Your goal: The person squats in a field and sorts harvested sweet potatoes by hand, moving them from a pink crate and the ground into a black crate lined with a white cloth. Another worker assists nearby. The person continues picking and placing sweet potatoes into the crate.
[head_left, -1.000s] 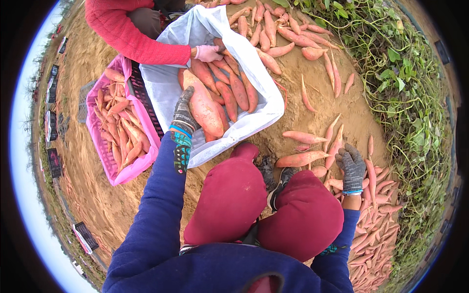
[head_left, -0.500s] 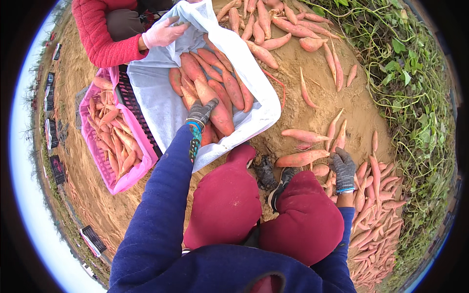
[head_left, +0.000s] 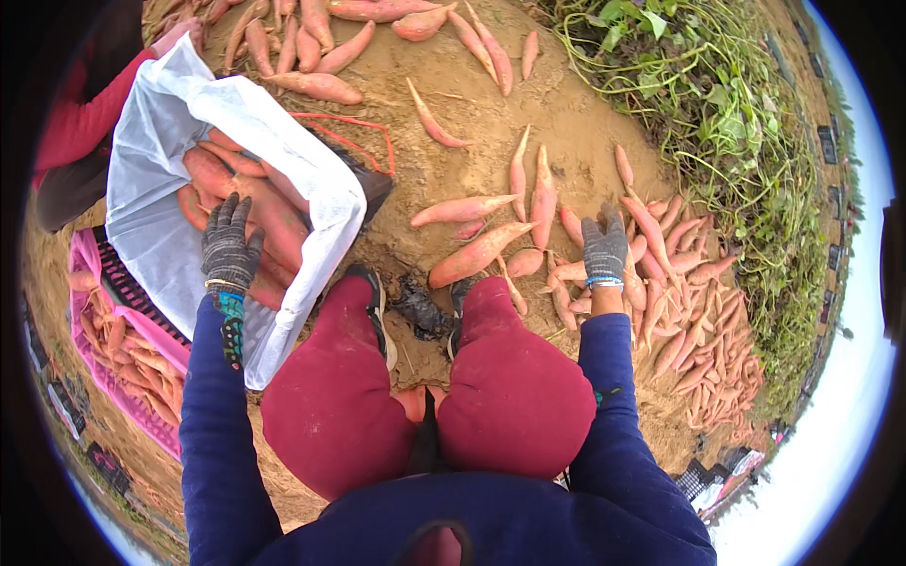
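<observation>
My left hand (head_left: pixel 229 247), in a grey knit glove, lies open with fingers stretched over large sweet potatoes (head_left: pixel 280 222) inside a crate lined with white cloth (head_left: pixel 151 198). It does not grip any of them. My right hand (head_left: pixel 605 253), gloved the same way, is open above the near edge of a heap of smaller sweet potatoes (head_left: pixel 698 330) on the soil. Whether its palm touches one is hidden. Left of that hand, a thick sweet potato (head_left: pixel 479 255) lies in front of my shoes, with slimmer ones (head_left: pixel 544 198) beside it.
A pink-lined crate (head_left: pixel 160 429) of small sweet potatoes stands at the left. Another person's red sleeve (head_left: pixel 90 127) reaches to the white liner's far edge. More sweet potatoes (head_left: pixel 316 87) lie at the far side. Green vines (head_left: pixel 717 123) border the right. Dark crumpled material (head_left: pixel 422 307) lies between my feet.
My view has swung to the right, so the crates appear farther left. My left hand's fingers have come off a sweet potato and spread. The right hand's fingers have straightened.
</observation>
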Demonstrator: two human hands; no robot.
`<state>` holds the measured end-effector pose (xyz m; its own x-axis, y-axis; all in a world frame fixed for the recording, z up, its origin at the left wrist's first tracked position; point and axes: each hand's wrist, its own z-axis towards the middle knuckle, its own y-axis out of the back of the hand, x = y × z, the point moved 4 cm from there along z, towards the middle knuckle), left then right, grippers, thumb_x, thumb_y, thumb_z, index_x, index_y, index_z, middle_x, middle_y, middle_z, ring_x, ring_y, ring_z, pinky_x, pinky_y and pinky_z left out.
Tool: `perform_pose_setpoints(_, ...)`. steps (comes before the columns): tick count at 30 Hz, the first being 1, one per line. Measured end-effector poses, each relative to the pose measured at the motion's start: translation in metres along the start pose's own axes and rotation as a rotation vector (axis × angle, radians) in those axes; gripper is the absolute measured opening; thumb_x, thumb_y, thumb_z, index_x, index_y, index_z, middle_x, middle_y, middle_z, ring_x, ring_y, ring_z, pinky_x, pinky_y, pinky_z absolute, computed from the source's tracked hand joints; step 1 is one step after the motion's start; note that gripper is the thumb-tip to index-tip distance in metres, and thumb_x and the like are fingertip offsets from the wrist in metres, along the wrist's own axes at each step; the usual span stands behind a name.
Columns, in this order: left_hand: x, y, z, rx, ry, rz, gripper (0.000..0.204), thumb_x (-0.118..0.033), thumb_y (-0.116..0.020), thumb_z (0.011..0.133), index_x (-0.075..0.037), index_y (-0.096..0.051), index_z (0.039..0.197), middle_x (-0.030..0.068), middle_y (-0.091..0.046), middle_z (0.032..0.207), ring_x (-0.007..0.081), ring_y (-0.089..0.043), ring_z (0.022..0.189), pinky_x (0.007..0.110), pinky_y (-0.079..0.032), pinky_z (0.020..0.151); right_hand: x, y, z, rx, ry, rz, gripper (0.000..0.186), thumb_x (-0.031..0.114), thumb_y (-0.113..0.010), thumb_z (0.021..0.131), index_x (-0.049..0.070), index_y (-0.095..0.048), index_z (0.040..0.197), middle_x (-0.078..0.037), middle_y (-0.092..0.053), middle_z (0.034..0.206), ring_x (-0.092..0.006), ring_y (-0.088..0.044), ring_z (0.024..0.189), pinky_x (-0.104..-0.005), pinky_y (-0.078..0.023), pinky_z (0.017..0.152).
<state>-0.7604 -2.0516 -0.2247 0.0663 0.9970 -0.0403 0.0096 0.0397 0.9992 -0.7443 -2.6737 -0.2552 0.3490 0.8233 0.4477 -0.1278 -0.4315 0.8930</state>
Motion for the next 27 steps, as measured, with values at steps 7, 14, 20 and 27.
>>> perform_pose_setpoints(7, -0.008, -0.035, -0.026, 0.164, 0.284, -0.168, 0.05, -0.026, -0.068, 0.077, -0.004, -0.055, 0.12, 0.02, -0.049, 0.129, 0.0383, -0.05, 0.115, 0.046, -0.038, 0.1, -0.126, 0.099, -0.007, -0.348, -0.363, -0.036, 0.05, 0.016, -0.064, 0.078, -0.007, -0.054, 0.121, -0.023, -0.061, 0.112, -0.0316, -0.061, 0.1, -0.0353, -0.047, 0.09)
perform_pose_setpoints(14, 0.05, -0.035, -0.078, 0.253, 0.537, -0.2, 0.047, -0.016, -0.067, 0.082, -0.001, -0.051, 0.124, 0.0187, -0.051, 0.124, 0.0325, -0.051, 0.113, 0.04, -0.04, 0.099, -0.19, 0.102, 0.043, -0.267, -0.368, -0.326, 0.059, 0.023, -0.067, 0.075, -0.002, -0.051, 0.126, -0.024, -0.06, 0.117, -0.0367, -0.058, 0.11, -0.0378, -0.044, 0.096)
perform_pose_setpoints(20, 0.093, -0.049, -0.088, 0.178, 0.74, -0.689, 0.045, -0.015, -0.064, 0.088, -0.002, -0.048, 0.129, 0.0142, -0.052, 0.127, 0.0241, -0.052, 0.113, 0.035, -0.04, 0.099, -0.203, 0.065, 0.105, 0.54, -0.56, -0.589, 0.078, 0.047, -0.066, 0.074, 0.0, -0.046, 0.132, -0.027, -0.056, 0.123, -0.0365, -0.056, 0.114, -0.0371, -0.044, 0.096)
perform_pose_setpoints(27, 0.078, -0.035, -0.075, 0.172, 0.702, -0.869, 0.043, -0.015, -0.06, 0.09, -0.01, -0.049, 0.131, 0.0049, -0.054, 0.126, 0.0143, -0.053, 0.106, 0.027, -0.042, 0.088, -0.144, 0.055, 0.041, 0.52, -0.185, 0.807, 0.047, 0.026, -0.065, 0.086, 0.003, -0.055, 0.125, -0.009, -0.064, 0.1, -0.0186, -0.061, 0.093, -0.0257, -0.049, 0.08)
